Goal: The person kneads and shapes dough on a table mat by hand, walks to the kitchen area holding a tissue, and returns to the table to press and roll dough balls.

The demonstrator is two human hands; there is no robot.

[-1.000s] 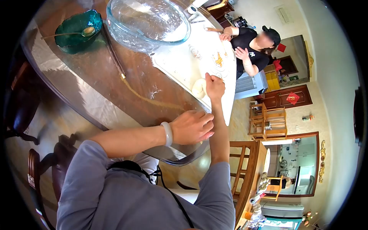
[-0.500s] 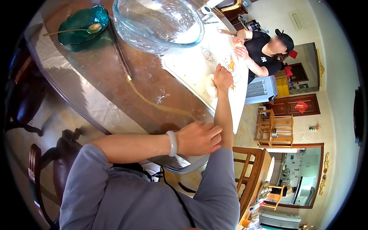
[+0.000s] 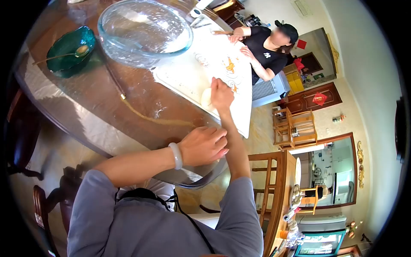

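Note:
My right hand point(image 3: 222, 95) is curled over a pale lump of dough point(image 3: 206, 98) near the edge of a white board point(image 3: 182, 81) printed with orange and grey figures. The hand partly covers the dough. My left hand point(image 3: 201, 146), with a pale bangle on its wrist, hovers by my right forearm with its fingers curled in. Nothing shows in those fingers; whether they touch the forearm I cannot tell.
Beyond the board stands a large glass bowl point(image 3: 145, 34). A green bowl point(image 3: 70, 60) holds a golden spoon point(image 3: 81, 51). Across the table a person in black point(image 3: 267, 47) has both hands at the board. A wooden table point(image 3: 278, 188) stands to the right.
The camera view has shifted, so the table sits further left. The other person's hands, earlier together, are now apart. My right hand stays on the dough; my left stays by my right forearm.

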